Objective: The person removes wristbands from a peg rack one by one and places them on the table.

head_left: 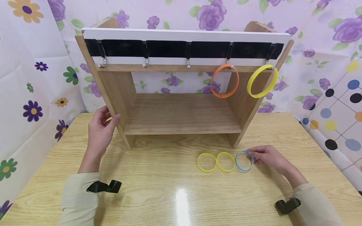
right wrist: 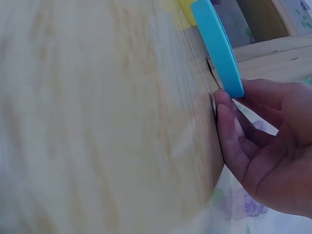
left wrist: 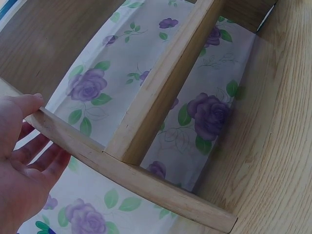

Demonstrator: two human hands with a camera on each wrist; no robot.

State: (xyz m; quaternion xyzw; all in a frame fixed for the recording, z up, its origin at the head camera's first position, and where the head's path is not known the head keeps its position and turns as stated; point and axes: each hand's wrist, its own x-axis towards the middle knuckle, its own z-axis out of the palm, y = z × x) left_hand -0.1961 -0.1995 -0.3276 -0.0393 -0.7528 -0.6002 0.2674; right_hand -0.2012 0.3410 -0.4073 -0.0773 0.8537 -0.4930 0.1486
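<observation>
In the head view, my right hand [head_left: 268, 157] pinches the right edge of a blue ring [head_left: 244, 170] at the table, thumb and fingertips on its rim. The right wrist view shows this blue ring [right wrist: 217, 46] edge-on, tilted up from the fingertips. Beside it two yellow rings [head_left: 206, 171] lie flat in a row on the tabletop. My left hand [head_left: 99, 133] grips the front edge of the left side panel [head_left: 103, 91] of a wooden hook rack [head_left: 183, 113]. In the left wrist view the thumb rests over the panel edge [left wrist: 131, 174], fingers on the other side.
A white and black bar [head_left: 167, 48] with several metal hooks crosses the rack's top. An orange ring [head_left: 223, 95] and a yellow ring [head_left: 255, 95] hang from the two right hooks. Flowered cloth [head_left: 175, 14] stands behind the wood-grain table [head_left: 152, 188].
</observation>
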